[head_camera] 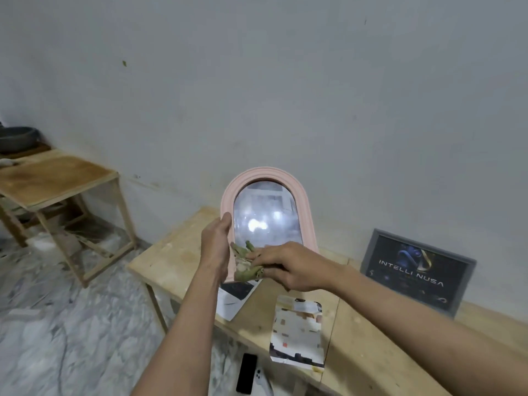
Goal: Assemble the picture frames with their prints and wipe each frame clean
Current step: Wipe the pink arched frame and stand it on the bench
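Note:
A pink arched picture frame (305, 207) with a shiny glass front is held upright above the wooden bench (357, 352). My left hand (215, 247) grips its left edge, thumb on the rim. My right hand (288, 267) presses a crumpled green cloth (245, 264) against the lower part of the glass. A grey rectangular frame (417, 270) with a dark print reading "INTELLI NUSA" leans against the wall at the right. Two loose prints lie on the bench: one (297, 330) near the front edge, another (234, 298) under the pink frame, hanging over the edge.
A second wooden table (54, 181) stands at the left with a dark pan (17, 138) at its far end. Two phones (251, 375) lie on the marbled floor below the bench. The white wall runs close behind the bench.

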